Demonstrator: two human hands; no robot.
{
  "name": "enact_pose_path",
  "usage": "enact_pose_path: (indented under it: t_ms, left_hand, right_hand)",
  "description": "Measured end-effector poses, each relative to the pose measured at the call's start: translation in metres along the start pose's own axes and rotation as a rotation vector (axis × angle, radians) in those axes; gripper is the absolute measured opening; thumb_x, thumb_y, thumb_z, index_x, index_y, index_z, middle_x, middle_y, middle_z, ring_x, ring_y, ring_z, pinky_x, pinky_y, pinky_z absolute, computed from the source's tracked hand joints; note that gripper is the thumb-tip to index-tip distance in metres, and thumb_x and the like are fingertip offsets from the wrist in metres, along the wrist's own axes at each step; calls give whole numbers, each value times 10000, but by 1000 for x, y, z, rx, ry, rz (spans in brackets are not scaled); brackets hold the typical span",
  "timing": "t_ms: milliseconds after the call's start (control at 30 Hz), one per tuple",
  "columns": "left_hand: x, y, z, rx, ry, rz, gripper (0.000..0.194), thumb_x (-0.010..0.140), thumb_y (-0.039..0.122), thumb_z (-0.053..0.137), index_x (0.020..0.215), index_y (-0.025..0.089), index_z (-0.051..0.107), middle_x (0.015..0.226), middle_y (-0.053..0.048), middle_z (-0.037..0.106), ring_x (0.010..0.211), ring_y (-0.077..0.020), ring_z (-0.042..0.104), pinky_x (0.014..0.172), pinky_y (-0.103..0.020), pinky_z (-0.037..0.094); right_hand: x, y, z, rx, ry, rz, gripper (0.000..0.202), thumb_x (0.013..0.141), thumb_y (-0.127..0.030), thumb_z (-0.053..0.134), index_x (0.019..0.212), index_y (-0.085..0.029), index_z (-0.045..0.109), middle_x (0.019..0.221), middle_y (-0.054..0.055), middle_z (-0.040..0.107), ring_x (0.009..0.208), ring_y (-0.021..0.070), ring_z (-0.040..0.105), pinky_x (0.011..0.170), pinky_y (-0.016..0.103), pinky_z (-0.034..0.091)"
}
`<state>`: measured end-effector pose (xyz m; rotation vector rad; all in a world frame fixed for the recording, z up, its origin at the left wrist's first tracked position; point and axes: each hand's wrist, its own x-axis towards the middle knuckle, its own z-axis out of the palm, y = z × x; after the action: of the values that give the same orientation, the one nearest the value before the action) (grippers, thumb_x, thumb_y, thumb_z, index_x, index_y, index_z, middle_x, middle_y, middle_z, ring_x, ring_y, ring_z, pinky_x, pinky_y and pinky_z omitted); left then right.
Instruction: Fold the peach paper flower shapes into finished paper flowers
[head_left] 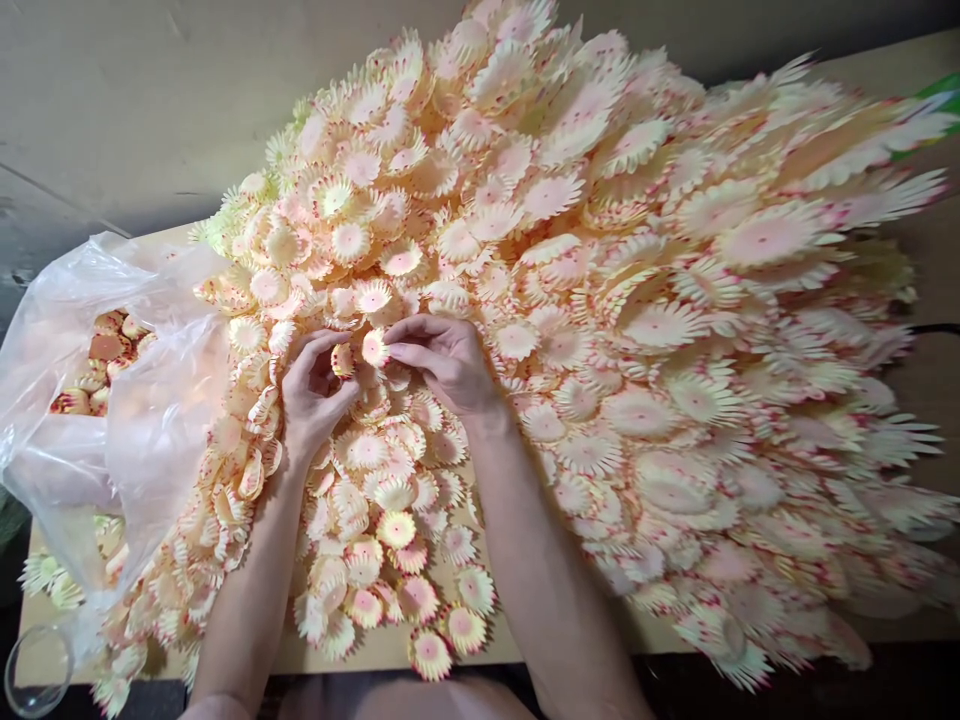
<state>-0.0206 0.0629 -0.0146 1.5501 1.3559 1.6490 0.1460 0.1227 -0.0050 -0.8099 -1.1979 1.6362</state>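
Observation:
My left hand is closed around a small cupped artificial flower piece, yellowish with red petal tips. Between the thumb and fingers of my right hand is a pale round flower piece with a pink centre, held just beside the first one. Both hands are over a large heap of similar flower pieces, cream and pink with fringed, red-tipped edges. Below my hands, several loose flower pieces lie between my forearms.
On the left, a clear plastic bag contains tightly cupped flower pieces. A clear round container is at the lower left corner. The heap covers much of the wooden table and reaches toward the wall.

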Motion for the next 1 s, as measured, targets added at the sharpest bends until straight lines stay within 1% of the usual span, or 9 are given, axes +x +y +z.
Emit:
enact_pose_path:
  t_ms: [167,300,400,533,667,733,833,900,1000]
  left_hand:
    - [-2,0,0,-57,-54,-72,428,764,266,772,1181,213,693,1186,-96,569,1079,-184,620,768,-217,570]
    - [-3,0,1,-147,-62,-101,509,736,325,825,1215,224,684,1195,-88,566,1063,-177,637,826,-246,592]
    - [-3,2,1,-155,-57,-140,554,761,378,809,1272,246,642,1083,-63,630,939,-158,667,808,-276,602]
    - [-1,8,0,-69,-38,-208,546,813,427,754,1309,259,599,856,-18,656,707,-132,636,657,-272,574]
    - [-1,14,0,-16,25,-175,558,815,426,753,1316,268,568,1032,-51,663,709,-133,633,649,-279,549]
    - [-1,15,0,-16,43,-141,447,842,396,727,1250,265,598,1146,-68,635,830,-162,665,695,-282,553]
    - [0,14,-2,-41,6,-83,157,863,335,684,959,211,671,1145,-69,617,1013,-200,657,815,-303,550]
    - [1,12,-4,-46,-17,-52,127,841,315,694,834,193,660,1087,-67,628,1056,-211,635,901,-335,525]
    - [2,11,-4,-32,-65,-59,132,837,315,706,851,188,673,1036,-76,659,1041,-216,628,947,-361,493]
  right_hand:
    - [0,-3,2,-11,-18,-3,117,690,-246,803,797,-214,768,788,0,738,723,131,666,725,262,565]
    - [0,-5,1,-15,-27,2,108,681,-238,788,779,-206,757,769,-2,729,696,132,656,720,273,562]
    - [-1,-6,0,-8,-37,27,93,667,-222,770,749,-193,737,728,-4,713,658,127,642,645,255,547]
    - [-3,-8,1,-25,-118,41,150,661,-245,813,760,-189,715,708,-8,712,617,123,650,600,246,550]
    - [-4,-8,5,-40,-201,61,201,663,-277,851,779,-190,713,755,3,737,648,129,681,662,266,585]
    - [-4,-7,5,-39,-155,40,207,655,-284,860,766,-191,713,757,3,738,674,130,686,682,263,589]
    - [-3,-5,3,-40,-75,12,217,643,-291,868,755,-193,711,742,-2,728,670,129,678,663,255,583]
    - [-2,-4,2,-48,-63,8,216,644,-294,867,756,-193,711,742,-1,726,665,129,675,655,253,580]
    - [-3,-4,4,-42,-90,13,210,650,-291,863,764,-197,715,758,3,738,677,133,684,675,259,588]
